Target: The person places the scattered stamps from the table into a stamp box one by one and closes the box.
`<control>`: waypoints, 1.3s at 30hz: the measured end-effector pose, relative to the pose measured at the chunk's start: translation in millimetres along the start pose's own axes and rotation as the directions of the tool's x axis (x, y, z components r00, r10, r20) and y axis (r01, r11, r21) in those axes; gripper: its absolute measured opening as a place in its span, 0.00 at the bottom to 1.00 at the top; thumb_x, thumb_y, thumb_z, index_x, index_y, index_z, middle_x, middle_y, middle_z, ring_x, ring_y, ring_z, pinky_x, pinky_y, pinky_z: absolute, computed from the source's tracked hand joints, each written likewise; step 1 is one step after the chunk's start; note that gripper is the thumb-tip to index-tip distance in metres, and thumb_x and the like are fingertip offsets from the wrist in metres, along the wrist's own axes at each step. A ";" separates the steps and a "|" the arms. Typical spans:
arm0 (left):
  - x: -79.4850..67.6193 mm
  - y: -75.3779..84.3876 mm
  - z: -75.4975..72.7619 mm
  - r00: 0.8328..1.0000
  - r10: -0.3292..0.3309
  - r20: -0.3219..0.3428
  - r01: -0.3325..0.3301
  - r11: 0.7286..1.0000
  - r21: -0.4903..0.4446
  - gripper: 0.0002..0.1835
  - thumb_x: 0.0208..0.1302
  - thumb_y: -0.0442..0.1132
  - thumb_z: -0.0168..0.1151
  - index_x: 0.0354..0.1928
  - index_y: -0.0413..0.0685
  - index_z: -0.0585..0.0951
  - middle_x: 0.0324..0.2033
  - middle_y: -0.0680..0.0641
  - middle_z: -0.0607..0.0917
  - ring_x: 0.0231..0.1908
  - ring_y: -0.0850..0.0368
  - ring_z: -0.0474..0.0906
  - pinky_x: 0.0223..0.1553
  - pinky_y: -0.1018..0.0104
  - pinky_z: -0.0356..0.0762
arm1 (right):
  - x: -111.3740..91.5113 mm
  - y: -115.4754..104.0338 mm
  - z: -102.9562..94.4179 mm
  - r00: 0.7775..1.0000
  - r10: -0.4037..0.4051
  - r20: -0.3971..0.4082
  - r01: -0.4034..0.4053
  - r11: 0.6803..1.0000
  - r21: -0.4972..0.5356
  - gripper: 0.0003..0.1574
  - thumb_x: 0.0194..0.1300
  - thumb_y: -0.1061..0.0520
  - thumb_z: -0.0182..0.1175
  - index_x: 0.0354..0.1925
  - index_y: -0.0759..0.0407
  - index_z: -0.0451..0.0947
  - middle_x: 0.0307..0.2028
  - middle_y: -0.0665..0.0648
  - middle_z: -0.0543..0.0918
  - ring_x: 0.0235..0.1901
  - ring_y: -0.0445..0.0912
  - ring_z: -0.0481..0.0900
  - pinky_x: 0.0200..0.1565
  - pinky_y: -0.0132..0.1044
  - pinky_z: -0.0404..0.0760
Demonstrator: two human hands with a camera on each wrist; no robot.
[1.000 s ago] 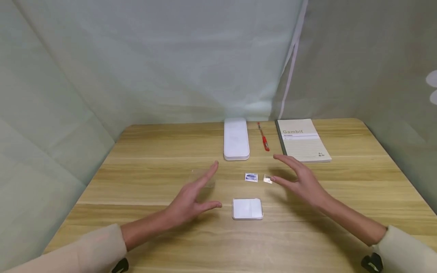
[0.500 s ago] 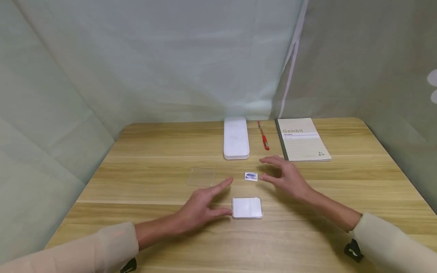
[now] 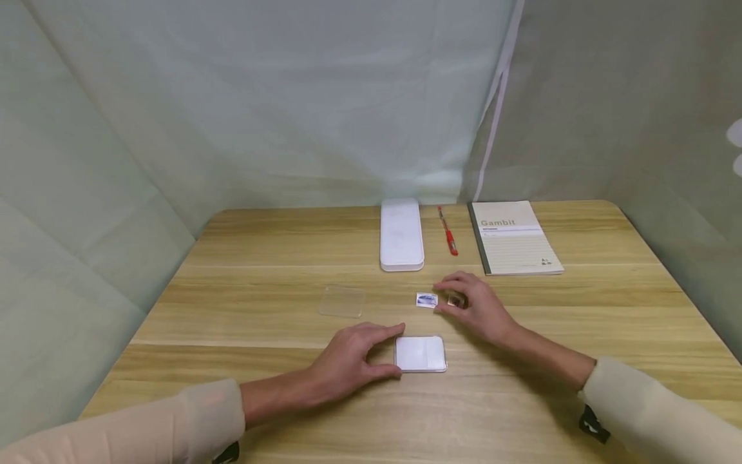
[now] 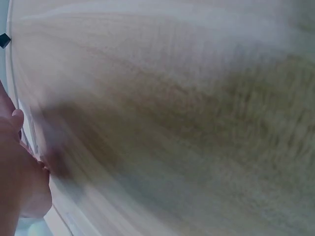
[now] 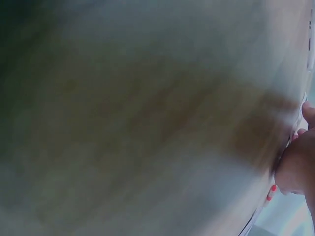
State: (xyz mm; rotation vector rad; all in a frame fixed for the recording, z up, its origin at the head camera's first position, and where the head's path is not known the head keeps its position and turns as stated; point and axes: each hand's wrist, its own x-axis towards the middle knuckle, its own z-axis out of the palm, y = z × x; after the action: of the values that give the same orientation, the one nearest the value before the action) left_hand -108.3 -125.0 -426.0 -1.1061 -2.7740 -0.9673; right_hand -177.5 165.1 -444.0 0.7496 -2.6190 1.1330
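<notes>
My left hand [image 3: 353, 361] lies low at the left end of a flat clear case with a white insert [image 3: 418, 354]. Its thumb and index finger are apart, at the case's two left corners. Past the case, my right hand [image 3: 475, 306] arches over a second small piece [image 3: 456, 300], which is partly hidden. The right thumb tip is at the lower right corner of a small blue-and-white stamp-like picture [image 3: 426, 299], with the index finger above it. Only part of the left hand [image 4: 27, 172] and of the right hand [image 5: 298, 157] shows in the wrist views.
A clear thin plate [image 3: 342, 302] lies left of the stamp-like picture. Along the back are a long white box [image 3: 402, 235], a red pen [image 3: 448, 233] and a notebook [image 3: 516, 238]. Fabric walls [image 3: 290, 109] enclose the wooden table [image 3: 197, 309].
My left hand has moved right and down to the case's left end. My right hand has come left and lowered to the stamp-like picture. The objects have not visibly moved.
</notes>
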 end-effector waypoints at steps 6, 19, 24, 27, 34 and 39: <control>-0.4 -3.0 3.5 1.000 0.011 -0.016 -0.011 1.000 0.022 0.35 0.60 0.50 0.81 0.68 0.47 0.83 0.57 0.51 0.89 0.57 0.56 0.83 0.60 0.54 0.81 | -0.4 1.7 4.3 1.000 -0.010 -0.013 0.009 0.999 -0.036 0.19 0.60 0.62 0.79 0.50 0.63 0.90 0.49 0.57 0.86 0.51 0.54 0.82 0.49 0.49 0.84; -0.1 -2.4 5.7 1.000 0.002 -0.018 -0.001 1.000 0.031 0.34 0.60 0.48 0.81 0.67 0.48 0.83 0.56 0.51 0.89 0.56 0.56 0.83 0.59 0.54 0.81 | -0.5 2.0 7.9 0.999 -0.008 -0.041 0.005 0.998 -0.056 0.17 0.59 0.62 0.80 0.47 0.63 0.92 0.48 0.57 0.87 0.52 0.55 0.82 0.54 0.53 0.83; -0.2 -2.2 5.6 1.000 0.004 -0.021 -0.003 0.999 0.041 0.33 0.60 0.48 0.81 0.67 0.48 0.84 0.55 0.51 0.89 0.56 0.56 0.83 0.59 0.54 0.82 | -0.5 2.0 8.3 0.998 -0.040 -0.058 0.037 0.998 -0.046 0.15 0.58 0.63 0.80 0.45 0.63 0.92 0.46 0.58 0.87 0.50 0.55 0.82 0.53 0.52 0.83; 0.1 -1.9 5.0 1.000 0.007 -0.023 -0.006 0.999 0.048 0.33 0.60 0.48 0.81 0.67 0.48 0.84 0.55 0.51 0.89 0.56 0.56 0.83 0.58 0.54 0.82 | -0.3 2.3 8.1 0.996 -0.058 -0.069 0.055 0.998 -0.038 0.14 0.57 0.64 0.80 0.43 0.63 0.93 0.45 0.57 0.88 0.49 0.54 0.82 0.51 0.51 0.83; 1.2 -1.2 4.3 1.000 0.003 -0.015 -0.002 0.998 0.055 0.32 0.61 0.49 0.80 0.67 0.48 0.84 0.55 0.51 0.90 0.56 0.56 0.83 0.59 0.55 0.82 | 0.0 1.7 7.7 0.995 -0.056 -0.078 0.056 0.998 -0.008 0.12 0.56 0.65 0.80 0.42 0.62 0.93 0.44 0.56 0.89 0.49 0.54 0.82 0.51 0.51 0.82; 1.1 -1.2 4.9 1.000 0.001 -0.016 0.000 0.998 0.057 0.32 0.61 0.49 0.81 0.66 0.48 0.84 0.55 0.50 0.89 0.56 0.56 0.84 0.59 0.54 0.82 | -1.0 1.7 7.6 0.995 -0.029 -0.091 0.032 0.999 0.024 0.12 0.55 0.65 0.81 0.40 0.60 0.94 0.43 0.56 0.89 0.48 0.53 0.83 0.52 0.50 0.82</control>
State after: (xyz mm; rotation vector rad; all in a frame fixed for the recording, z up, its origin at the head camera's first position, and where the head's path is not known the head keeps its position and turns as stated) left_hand -108.8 -122.3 -430.5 -1.0864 -2.7703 -0.8876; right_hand -177.3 161.0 -450.7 0.7233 -2.5148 1.1662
